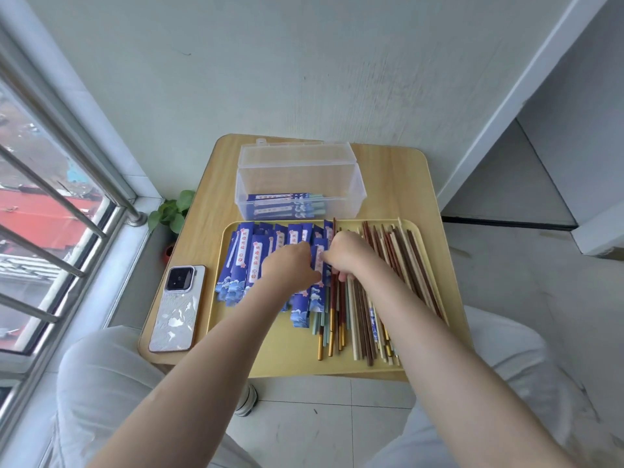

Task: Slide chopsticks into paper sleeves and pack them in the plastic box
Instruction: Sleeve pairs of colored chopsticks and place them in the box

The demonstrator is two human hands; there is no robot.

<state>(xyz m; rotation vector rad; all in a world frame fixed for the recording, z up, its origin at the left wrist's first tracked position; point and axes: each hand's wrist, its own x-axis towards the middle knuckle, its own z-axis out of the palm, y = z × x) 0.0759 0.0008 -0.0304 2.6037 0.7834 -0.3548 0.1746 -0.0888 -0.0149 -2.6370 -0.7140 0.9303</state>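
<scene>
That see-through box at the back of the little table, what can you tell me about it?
The plastic box is a clear, long rectangular container of thin plastic. Its hinged lid is open, tipped back toward the wall, with a small clasp tab on its edge. It stands upright on the wooden table, just beyond the yellow tray. A few blue sleeved chopsticks lie flat on its bottom. Neither hand touches it.
</scene>
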